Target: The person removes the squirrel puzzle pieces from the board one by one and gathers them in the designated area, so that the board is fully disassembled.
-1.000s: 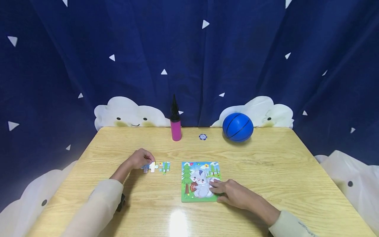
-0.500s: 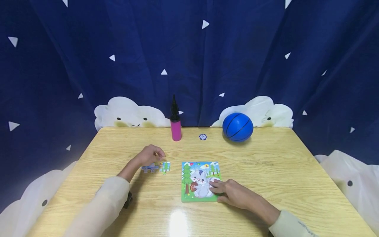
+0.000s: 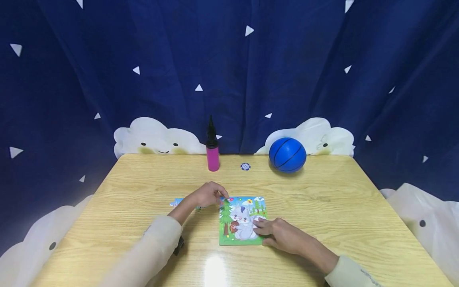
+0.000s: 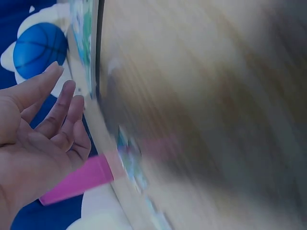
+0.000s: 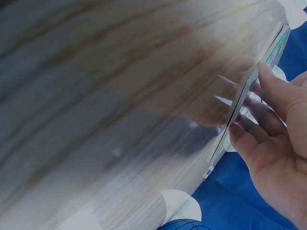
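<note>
The left hand reaches the top-left corner of the puzzle board with its fingers loose; whether it carries a piece cannot be told. The right hand lies flat on the board's right edge, steadying it. A piece seats best lowered flat, tabs aligned. The thin, glossy cardboard rests on a smooth wood-grain tabletop; loose pieces lie left.

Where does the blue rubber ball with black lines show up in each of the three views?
Head: blue rubber ball at the table's far edge, right of centre.
Left wrist: top left corner, above the left hand.
Right wrist: only a sliver at the bottom edge.
Shared landmark: the puzzle board.
</note>
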